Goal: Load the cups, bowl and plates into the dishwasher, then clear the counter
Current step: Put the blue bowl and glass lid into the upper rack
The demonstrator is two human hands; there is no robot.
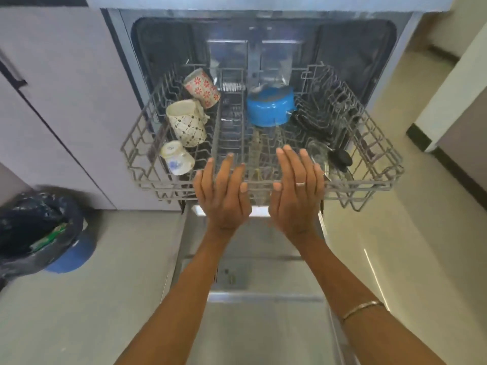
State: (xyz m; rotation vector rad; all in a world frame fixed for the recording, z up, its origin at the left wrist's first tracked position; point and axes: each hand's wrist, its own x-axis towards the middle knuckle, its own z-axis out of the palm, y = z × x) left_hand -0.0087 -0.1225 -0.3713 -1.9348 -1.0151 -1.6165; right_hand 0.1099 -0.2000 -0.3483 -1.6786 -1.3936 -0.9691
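Pushing rack (263, 184) in with flat, empty left hand (224, 191) and right hand (297, 191) risks toppling loosely leaning cups (185, 122).

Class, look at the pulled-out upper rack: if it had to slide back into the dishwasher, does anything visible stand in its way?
Nothing visible does. The upper rack faces the open tub, where nothing shows across its path. The left hand and right hand are at its front rail, fingers straight, on the near side.

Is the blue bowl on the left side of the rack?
No, the blue bowl sits right of the rack's middle; the three cups stand along the left side.
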